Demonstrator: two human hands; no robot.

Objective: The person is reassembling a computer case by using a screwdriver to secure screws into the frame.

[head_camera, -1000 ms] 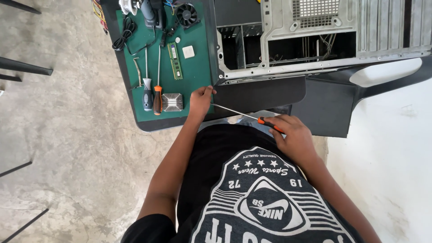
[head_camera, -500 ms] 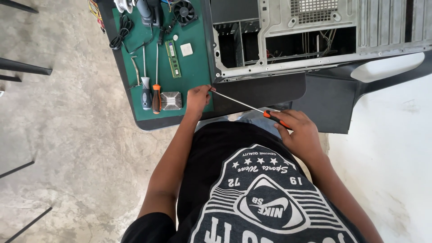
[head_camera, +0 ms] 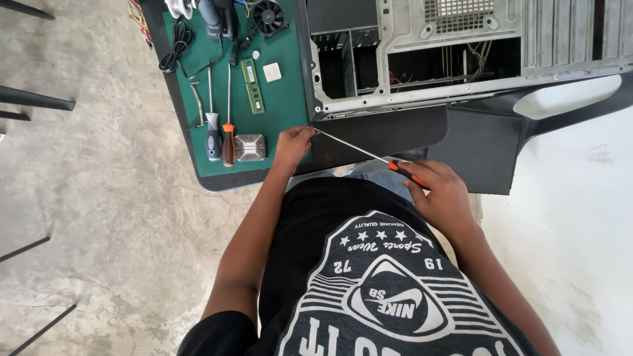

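On the green mat [head_camera: 283,105] we see, near its front edge, two screwdrivers [head_camera: 221,135] that lie side by side with the handles toward us, and just beside them to the right a small metal heat sink [head_camera: 250,147]. A green memory stick [head_camera: 251,86] lies further back, near the middle of the mat. Our left hand [head_camera: 292,140] is at the front right corner of the mat, with the fingers pinched together around the tip of the long screwdriver [head_camera: 369,153]; we cannot tell if a screw is between them. The thin shaft runs from this hand to the right, over the dark panel [head_camera: 389,132] that lies below the open computer case [head_camera: 475,59]. Our right hand [head_camera: 440,191] is closed around the orange and black handle, above our lap and just in front of the front edge of the table. We judge that we are setting or checking the tip of the tool. The next move, we think, asks for a steady tip and a careful aim at the front edge of the case.
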